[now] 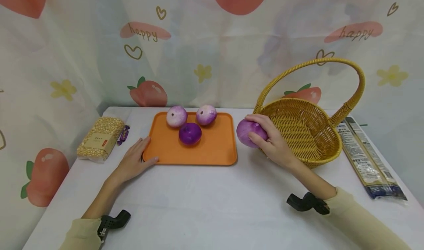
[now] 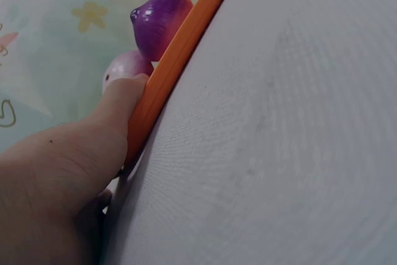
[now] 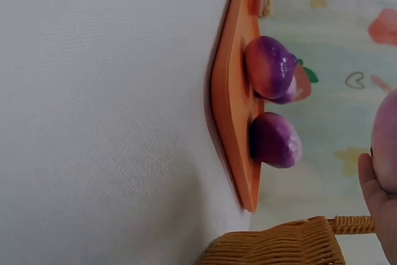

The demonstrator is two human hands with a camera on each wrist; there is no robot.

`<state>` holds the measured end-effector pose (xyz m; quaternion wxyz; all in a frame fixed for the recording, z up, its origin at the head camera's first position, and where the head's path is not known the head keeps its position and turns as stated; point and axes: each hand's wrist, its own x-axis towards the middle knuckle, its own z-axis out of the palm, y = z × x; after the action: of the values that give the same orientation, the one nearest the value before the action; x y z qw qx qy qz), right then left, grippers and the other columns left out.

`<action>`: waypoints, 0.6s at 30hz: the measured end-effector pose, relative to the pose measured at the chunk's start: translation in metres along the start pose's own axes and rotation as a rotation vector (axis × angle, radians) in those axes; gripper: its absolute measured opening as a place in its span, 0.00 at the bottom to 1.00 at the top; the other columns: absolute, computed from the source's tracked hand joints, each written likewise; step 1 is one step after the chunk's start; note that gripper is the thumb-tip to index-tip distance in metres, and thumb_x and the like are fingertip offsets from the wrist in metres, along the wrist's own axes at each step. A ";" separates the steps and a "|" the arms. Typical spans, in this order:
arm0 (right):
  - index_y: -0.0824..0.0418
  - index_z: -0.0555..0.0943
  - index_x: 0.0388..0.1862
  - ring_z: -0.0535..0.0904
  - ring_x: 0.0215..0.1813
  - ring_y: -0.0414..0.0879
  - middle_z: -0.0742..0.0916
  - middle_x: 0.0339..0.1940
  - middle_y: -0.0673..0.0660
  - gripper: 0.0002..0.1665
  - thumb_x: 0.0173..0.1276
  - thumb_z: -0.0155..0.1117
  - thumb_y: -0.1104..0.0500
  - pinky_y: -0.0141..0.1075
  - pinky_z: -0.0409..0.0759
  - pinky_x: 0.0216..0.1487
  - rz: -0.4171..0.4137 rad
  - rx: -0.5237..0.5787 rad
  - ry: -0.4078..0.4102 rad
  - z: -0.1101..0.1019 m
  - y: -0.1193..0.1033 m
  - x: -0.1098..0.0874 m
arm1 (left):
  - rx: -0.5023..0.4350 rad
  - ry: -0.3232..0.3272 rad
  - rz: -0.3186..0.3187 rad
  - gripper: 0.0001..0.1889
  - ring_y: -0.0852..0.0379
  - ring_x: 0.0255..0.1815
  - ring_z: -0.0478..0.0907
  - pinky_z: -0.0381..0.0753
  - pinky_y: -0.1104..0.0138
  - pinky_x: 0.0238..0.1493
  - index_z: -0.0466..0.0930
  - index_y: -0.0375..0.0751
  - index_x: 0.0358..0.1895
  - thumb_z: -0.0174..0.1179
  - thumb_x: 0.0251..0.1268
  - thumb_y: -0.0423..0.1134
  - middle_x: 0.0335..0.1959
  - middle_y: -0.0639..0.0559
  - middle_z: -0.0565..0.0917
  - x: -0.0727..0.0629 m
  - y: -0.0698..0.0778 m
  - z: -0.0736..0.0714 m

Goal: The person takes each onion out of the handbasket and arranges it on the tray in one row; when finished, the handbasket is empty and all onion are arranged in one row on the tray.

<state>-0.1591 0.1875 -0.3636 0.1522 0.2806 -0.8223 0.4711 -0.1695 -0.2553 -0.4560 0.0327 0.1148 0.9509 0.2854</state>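
A pale purple onion is up off the table, gripped by my right hand just left of the wicker basket. In the right wrist view, part of that onion shows at the right edge with some fingers. My left hand rests at the left end of the orange tray, fingers fairly straight along its side, thumb on the near corner rim. On the tray lie a dark purple onion and two paler onions behind it.
Left of the tray lie a clear bag of pale yellow grains and a small purple-wrapped candy. A long flat plastic package lies right of the basket, whose tall handle arches upward. A printed curtain hangs behind the white table.
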 end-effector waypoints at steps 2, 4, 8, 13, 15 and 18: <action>0.57 0.74 0.63 0.69 0.61 0.38 0.76 0.64 0.55 0.27 0.65 0.58 0.70 0.25 0.70 0.58 0.005 0.008 -0.001 0.002 0.001 0.001 | 0.000 0.000 -0.001 0.49 0.36 0.80 0.44 0.46 0.37 0.75 0.47 0.41 0.78 0.59 0.62 0.62 0.79 0.39 0.53 0.000 0.000 0.000; 0.57 0.75 0.63 0.70 0.61 0.38 0.76 0.63 0.56 0.26 0.65 0.58 0.70 0.25 0.70 0.58 0.008 0.020 0.000 0.004 0.003 0.001 | -0.002 -0.001 -0.003 0.49 0.36 0.80 0.44 0.46 0.37 0.75 0.47 0.41 0.78 0.59 0.62 0.62 0.78 0.39 0.53 -0.001 0.001 -0.001; 0.58 0.75 0.62 0.70 0.60 0.38 0.77 0.62 0.57 0.25 0.66 0.58 0.70 0.25 0.70 0.58 0.004 0.032 -0.007 0.009 0.004 0.003 | -0.008 -0.006 -0.005 0.48 0.36 0.80 0.44 0.46 0.37 0.75 0.47 0.41 0.78 0.59 0.62 0.62 0.79 0.39 0.53 -0.001 0.001 -0.001; 0.59 0.76 0.61 0.71 0.59 0.39 0.78 0.61 0.58 0.24 0.66 0.59 0.69 0.26 0.72 0.58 -0.013 0.030 -0.028 0.015 0.007 0.008 | -0.007 -0.003 -0.001 0.49 0.36 0.79 0.44 0.46 0.37 0.74 0.48 0.40 0.78 0.59 0.62 0.62 0.78 0.39 0.54 -0.001 0.002 -0.002; 0.59 0.76 0.61 0.71 0.59 0.39 0.79 0.61 0.58 0.24 0.66 0.59 0.69 0.27 0.72 0.57 -0.013 0.024 -0.037 0.017 0.008 0.009 | -0.005 -0.001 0.001 0.49 0.36 0.79 0.44 0.47 0.37 0.74 0.48 0.40 0.78 0.59 0.62 0.61 0.78 0.38 0.54 -0.001 0.002 -0.002; 0.59 0.76 0.60 0.70 0.59 0.40 0.79 0.61 0.58 0.23 0.66 0.59 0.68 0.28 0.73 0.57 -0.006 0.023 -0.047 0.020 0.009 0.011 | -0.003 0.002 0.006 0.48 0.36 0.79 0.45 0.47 0.37 0.74 0.48 0.40 0.78 0.60 0.62 0.61 0.78 0.38 0.54 -0.001 0.002 -0.002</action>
<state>-0.1726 0.1707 -0.3739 0.1311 0.2958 -0.8194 0.4732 -0.1685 -0.2551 -0.4537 0.0308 0.1173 0.9502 0.2871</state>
